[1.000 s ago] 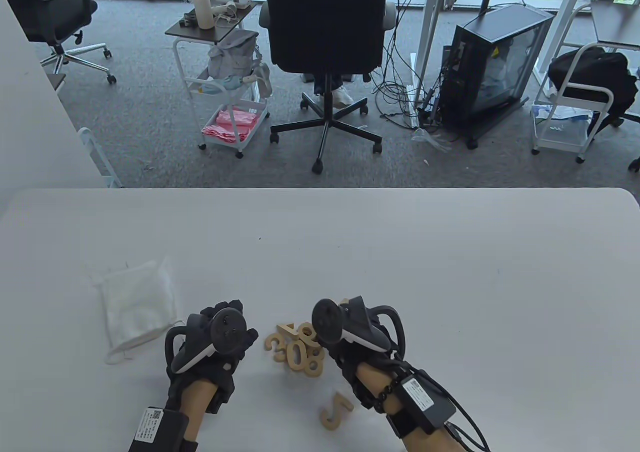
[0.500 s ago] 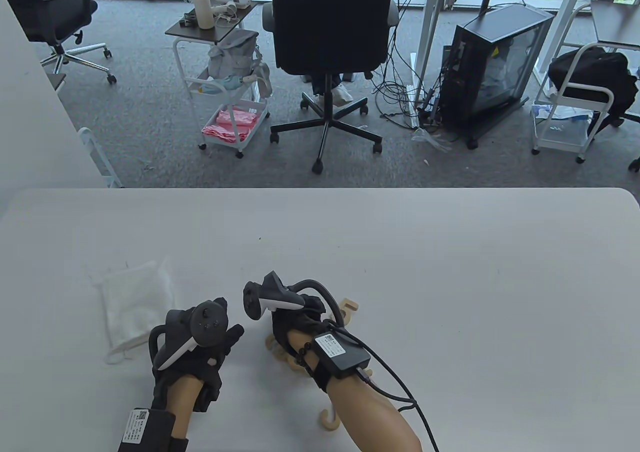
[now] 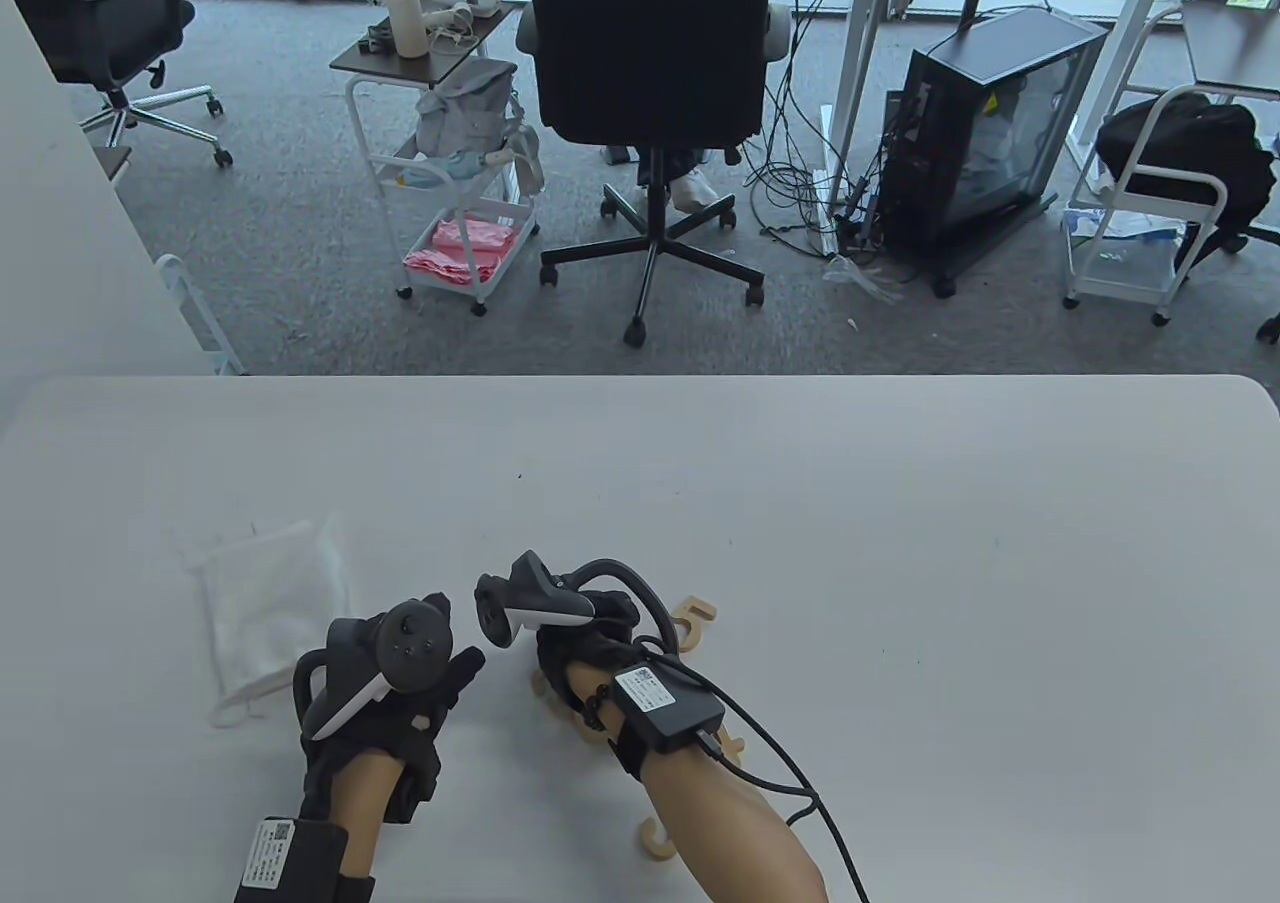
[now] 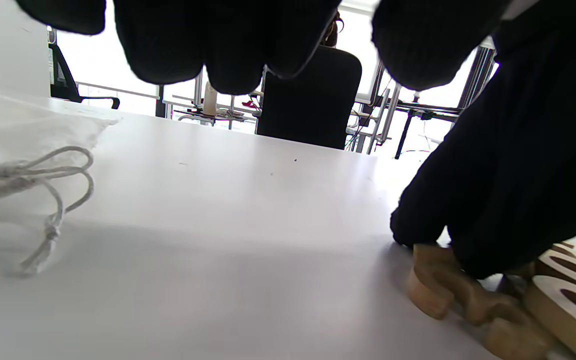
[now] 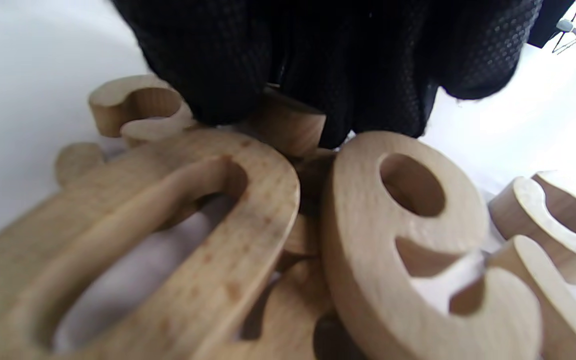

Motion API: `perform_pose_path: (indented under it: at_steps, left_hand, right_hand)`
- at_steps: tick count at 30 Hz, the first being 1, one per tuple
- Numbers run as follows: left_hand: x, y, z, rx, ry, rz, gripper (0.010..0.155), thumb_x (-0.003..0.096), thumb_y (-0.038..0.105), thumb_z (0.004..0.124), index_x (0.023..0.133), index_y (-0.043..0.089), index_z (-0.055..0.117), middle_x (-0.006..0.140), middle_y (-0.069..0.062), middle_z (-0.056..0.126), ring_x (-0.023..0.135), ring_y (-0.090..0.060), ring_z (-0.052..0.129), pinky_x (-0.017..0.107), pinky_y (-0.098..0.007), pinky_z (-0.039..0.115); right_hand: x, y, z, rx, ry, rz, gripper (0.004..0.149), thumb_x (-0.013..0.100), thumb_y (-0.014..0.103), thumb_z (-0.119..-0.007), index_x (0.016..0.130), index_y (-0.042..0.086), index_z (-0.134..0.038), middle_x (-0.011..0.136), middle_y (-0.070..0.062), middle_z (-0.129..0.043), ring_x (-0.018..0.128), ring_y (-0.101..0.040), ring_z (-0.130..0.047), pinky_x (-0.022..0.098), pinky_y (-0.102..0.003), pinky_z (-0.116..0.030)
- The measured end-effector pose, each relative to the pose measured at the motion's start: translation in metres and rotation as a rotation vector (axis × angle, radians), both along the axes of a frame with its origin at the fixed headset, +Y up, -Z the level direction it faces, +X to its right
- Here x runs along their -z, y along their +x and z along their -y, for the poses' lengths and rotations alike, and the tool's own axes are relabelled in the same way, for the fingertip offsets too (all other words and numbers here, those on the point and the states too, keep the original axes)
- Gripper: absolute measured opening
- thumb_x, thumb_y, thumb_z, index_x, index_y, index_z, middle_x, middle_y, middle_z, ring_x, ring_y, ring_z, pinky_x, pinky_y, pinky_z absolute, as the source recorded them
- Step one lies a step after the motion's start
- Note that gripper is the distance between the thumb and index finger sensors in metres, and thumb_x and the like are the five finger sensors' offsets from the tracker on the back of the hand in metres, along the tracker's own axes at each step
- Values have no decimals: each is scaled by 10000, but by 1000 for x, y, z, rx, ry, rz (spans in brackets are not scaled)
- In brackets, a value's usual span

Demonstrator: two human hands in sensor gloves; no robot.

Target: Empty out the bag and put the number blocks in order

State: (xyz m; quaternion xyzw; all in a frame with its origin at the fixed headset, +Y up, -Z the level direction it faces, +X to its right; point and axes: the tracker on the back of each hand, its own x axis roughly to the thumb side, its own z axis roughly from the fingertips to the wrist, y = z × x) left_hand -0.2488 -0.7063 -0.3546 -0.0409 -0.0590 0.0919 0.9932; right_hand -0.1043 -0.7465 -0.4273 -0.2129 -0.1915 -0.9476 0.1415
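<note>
A pile of wooden number blocks (image 3: 548, 691) lies near the table's front edge, mostly hidden under my right hand (image 3: 565, 643). In the right wrist view my right hand (image 5: 293, 117) pinches one block (image 5: 288, 127) in the pile, beside a 0 (image 5: 178, 235) and a 9-shaped block (image 5: 418, 240). One 5 (image 3: 693, 621) lies just right of the hand. Another block (image 3: 655, 836) shows beside my forearm. My left hand (image 3: 455, 643) is empty, left of the pile, its fingers (image 4: 218, 45) hanging loose. The white drawstring bag (image 3: 275, 613) lies flat to the left and also shows in the left wrist view (image 4: 23, 130).
The white table (image 3: 900, 543) stretches far and right of the hands. The bag's drawstring (image 4: 53, 200) trails toward my left hand. An office chair (image 3: 650, 73) and carts stand beyond the far edge.
My right hand swung left and turned over the pile, then settled its fingers onto the blocks. My left hand slid slightly left and toward me. The pile is now mostly covered.
</note>
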Motion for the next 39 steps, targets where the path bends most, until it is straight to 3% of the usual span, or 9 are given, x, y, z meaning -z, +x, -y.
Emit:
perform_pose_path:
  at_steps: [6,12,15,19,23,28,39]
  left_hand:
    - [-1,0,-1,-4,9,4,738,531,472,758,1088,13,605,1066,-310,660,941,-611,728,642,-774,558]
    - [-3,7,-2,-3,21,51,736,529,472,762,1090,24,603,1071,-299,659,947,-605,728,645,-774,558]
    - [-6,16,-4,-7,33,94,747,523,477,769,1098,33,593,1079,-287,657,957,-603,720,647,-778,554]
    - [-11,35,-1,3,62,207,789,506,502,786,1117,55,563,1106,-264,633,990,-607,680,654,-792,531]
    - [-17,59,5,22,61,328,848,485,534,794,1135,64,519,1128,-247,607,1018,-602,647,661,-802,512]
    - [-21,81,18,71,24,418,929,463,566,800,1151,47,454,1144,-248,575,1038,-601,611,664,-808,498]
    - [-17,114,43,207,-2,519,985,427,600,809,1148,35,447,1141,-252,577,1049,-579,607,669,-809,490]
  right_hand:
    - [-1,18,-25,86,125,5,540,475,286,-879,977,129,-757,743,-106,-980,691,-374,-968,582,-576,-800]
    - [-18,101,-53,221,218,154,544,477,295,-881,972,99,-766,702,-118,-984,619,-359,-991,521,-548,-840]
    - [-36,157,-44,282,197,279,544,476,294,-885,965,80,-775,683,-127,-992,586,-357,-1002,490,-539,-855]
    - [-55,193,-20,267,180,343,535,478,293,-887,955,73,-789,669,-129,-999,567,-354,-1010,472,-535,-865]
    - [-63,201,4,287,173,345,525,474,304,-889,943,86,-801,667,-117,-1000,564,-344,-1014,465,-522,-874]
    - [-62,199,13,211,184,329,536,469,320,-892,941,83,-802,670,-106,-993,571,-337,-1017,460,-513,-879]
    - [-62,210,4,275,189,378,593,495,388,-817,972,41,-763,716,-128,-991,599,-374,-1025,445,-515,-889]
